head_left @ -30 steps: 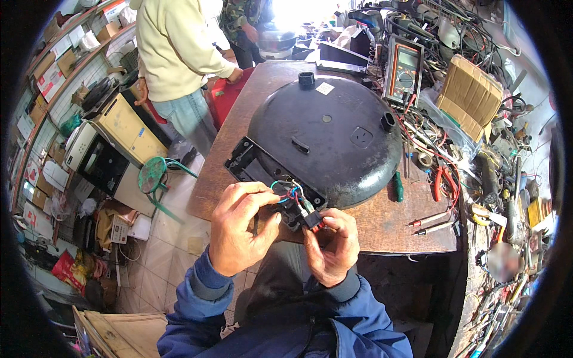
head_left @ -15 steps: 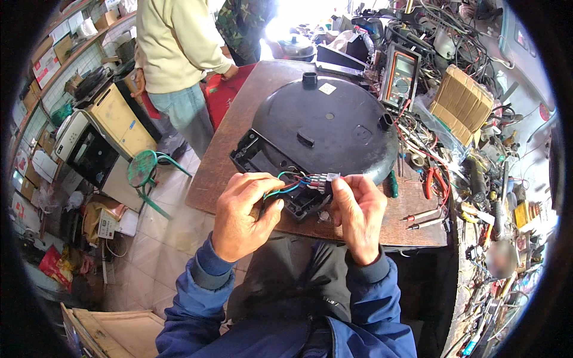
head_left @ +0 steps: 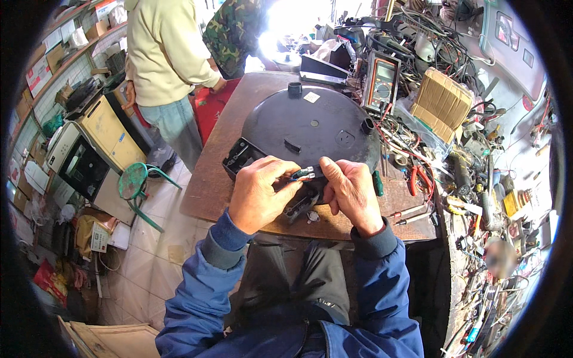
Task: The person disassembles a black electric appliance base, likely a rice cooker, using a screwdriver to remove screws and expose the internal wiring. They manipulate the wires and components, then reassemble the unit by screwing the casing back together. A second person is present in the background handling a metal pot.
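A round black appliance point(head_left: 310, 128) lies upside down on a brown wooden table point(head_left: 209, 179). Its rectangular black control section point(head_left: 242, 156) sticks out toward me. My left hand point(head_left: 259, 194) and my right hand point(head_left: 349, 194) meet over that section's near end. Between the fingertips of both hands is a small connector with green and coloured wires point(head_left: 305, 173). Both hands pinch it. What lies under my palms is hidden.
A yellow multimeter point(head_left: 382, 80), a cardboard box point(head_left: 443, 104), red pliers point(head_left: 416, 179) and tangled cables crowd the table's right side. Two people stand at the far left end, one in a cream top point(head_left: 164, 51). A green stool point(head_left: 134, 182) stands on the tiled floor.
My view has shifted, so the appliance sits higher and more central. My hands have lifted slightly and now hold the wired connector between their fingertips instead of pressing down into the control section.
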A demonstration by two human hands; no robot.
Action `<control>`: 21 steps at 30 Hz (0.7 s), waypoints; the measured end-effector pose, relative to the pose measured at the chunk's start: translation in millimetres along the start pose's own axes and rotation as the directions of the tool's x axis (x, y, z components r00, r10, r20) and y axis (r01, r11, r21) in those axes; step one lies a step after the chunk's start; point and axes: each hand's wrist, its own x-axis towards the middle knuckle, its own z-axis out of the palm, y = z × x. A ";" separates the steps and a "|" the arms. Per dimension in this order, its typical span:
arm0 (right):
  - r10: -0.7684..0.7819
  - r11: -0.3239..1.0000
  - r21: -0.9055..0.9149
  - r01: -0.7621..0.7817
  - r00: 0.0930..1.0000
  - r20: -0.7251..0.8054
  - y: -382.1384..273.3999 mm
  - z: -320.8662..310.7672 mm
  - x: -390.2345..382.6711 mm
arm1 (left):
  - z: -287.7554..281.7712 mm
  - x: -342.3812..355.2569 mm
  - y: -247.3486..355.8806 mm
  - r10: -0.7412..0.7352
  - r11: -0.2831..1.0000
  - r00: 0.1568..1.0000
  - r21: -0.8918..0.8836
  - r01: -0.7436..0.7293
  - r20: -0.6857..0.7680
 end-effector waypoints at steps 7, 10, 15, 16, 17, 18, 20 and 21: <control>-0.084 0.982 0.171 0.083 0.996 0.000 17.7 1.3 -13.8 | 4.7 0.1 -2.1 -0.078 0.997 0.997 -0.009 0.078 -0.023; -0.207 0.978 -0.014 0.207 0.978 -0.009 24.2 0.0 -10.9 | 7.2 2.5 0.4 -0.104 0.994 0.994 -0.032 0.103 -0.037; -0.466 0.840 -0.347 0.417 0.882 -0.068 10.5 11.0 3.2 | 7.0 2.5 0.7 -0.135 0.989 0.990 0.048 0.137 -0.048; -0.522 0.803 -0.368 0.469 0.851 -0.053 9.8 9.0 7.8 | 8.4 2.7 -0.8 -0.157 0.987 0.987 0.041 0.158 -0.037; -0.576 0.762 -0.387 0.520 0.817 -0.037 11.3 7.1 14.0 | 9.5 2.8 -2.2 -0.179 0.983 0.983 0.035 0.180 -0.027; -0.627 0.718 -0.404 0.567 0.779 -0.020 12.8 5.3 20.0 | 9.5 3.5 -2.3 -0.202 0.979 0.979 0.030 0.202 -0.016; -0.615 0.743 -0.341 0.576 0.789 -0.008 12.7 4.4 27.4 | 6.6 2.7 -2.9 -0.199 0.980 0.980 -0.002 0.199 0.013; -0.586 0.762 -0.328 0.558 0.810 0.017 9.2 3.9 27.9 | 4.4 2.2 -3.7 -0.197 0.980 0.980 -0.018 0.197 0.027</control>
